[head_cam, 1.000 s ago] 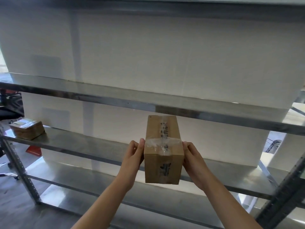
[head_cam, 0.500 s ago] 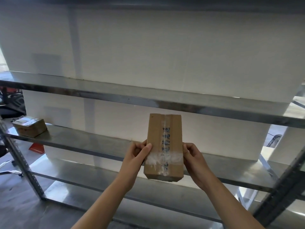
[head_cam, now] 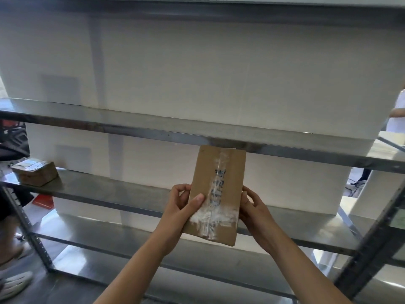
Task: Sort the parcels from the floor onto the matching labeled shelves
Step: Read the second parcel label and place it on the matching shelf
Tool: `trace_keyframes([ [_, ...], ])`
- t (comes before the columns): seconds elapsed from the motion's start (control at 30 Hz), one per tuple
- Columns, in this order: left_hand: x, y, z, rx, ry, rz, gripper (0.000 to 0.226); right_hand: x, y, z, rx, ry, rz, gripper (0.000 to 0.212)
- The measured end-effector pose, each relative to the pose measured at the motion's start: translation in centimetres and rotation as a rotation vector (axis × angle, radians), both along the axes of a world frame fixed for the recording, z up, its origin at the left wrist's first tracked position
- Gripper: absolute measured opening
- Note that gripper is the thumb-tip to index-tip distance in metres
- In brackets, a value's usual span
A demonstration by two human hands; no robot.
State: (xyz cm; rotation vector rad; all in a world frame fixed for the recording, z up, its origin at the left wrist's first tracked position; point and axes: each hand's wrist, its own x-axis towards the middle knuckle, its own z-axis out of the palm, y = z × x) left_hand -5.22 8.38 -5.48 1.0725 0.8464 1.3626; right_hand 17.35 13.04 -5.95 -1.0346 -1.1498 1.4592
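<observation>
I hold a brown cardboard parcel [head_cam: 217, 191] upright in front of the metal shelving, its taped face with blurred print turned toward me. My left hand [head_cam: 182, 202] grips its lower left edge, thumb on the tape. My right hand [head_cam: 252, 207] holds the lower right edge. The parcel's top reaches the front rail of the upper shelf [head_cam: 131, 130]. Behind it runs the middle shelf [head_cam: 98, 189]. No shelf labels are readable.
A second small labelled parcel [head_cam: 35, 173] lies at the left end of the middle shelf. A lower shelf [head_cam: 109, 235] sits beneath. A dark upright post [head_cam: 372, 238] stands at right. Someone's shoe [head_cam: 15, 281] and legs are at the left; another person is at far right [head_cam: 396, 113].
I have tilted the parcel so its long taped face points at me and raised it slightly. The view moved closer to the shelves.
</observation>
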Motion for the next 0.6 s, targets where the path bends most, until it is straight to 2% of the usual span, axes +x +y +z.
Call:
trace_keyframes([
  [0.17, -1.1, 0.6, -0.4, -0.022, -0.019, 0.009, 0.050, 0.1, -0.5, 0.4, 0.029, -0.058, -0.056, 0.077],
  [0.3, -1.7, 1.0, -1.1, 0.040, 0.028, 0.085, 0.042, -0.1, -0.7, 0.9, 0.078, -0.089, -0.077, 0.046],
  [0.43, -1.8, 1.2, -1.7, 0.090, 0.108, 0.155, 0.036, -0.2, -0.7, 1.3, 0.119, -0.076, -0.099, 0.046],
  [0.6, -2.0, 1.4, -2.3, 0.081, 0.174, 0.208, 0.042, -0.1, -0.7, 1.3, 0.121, -0.026, -0.130, 0.047],
])
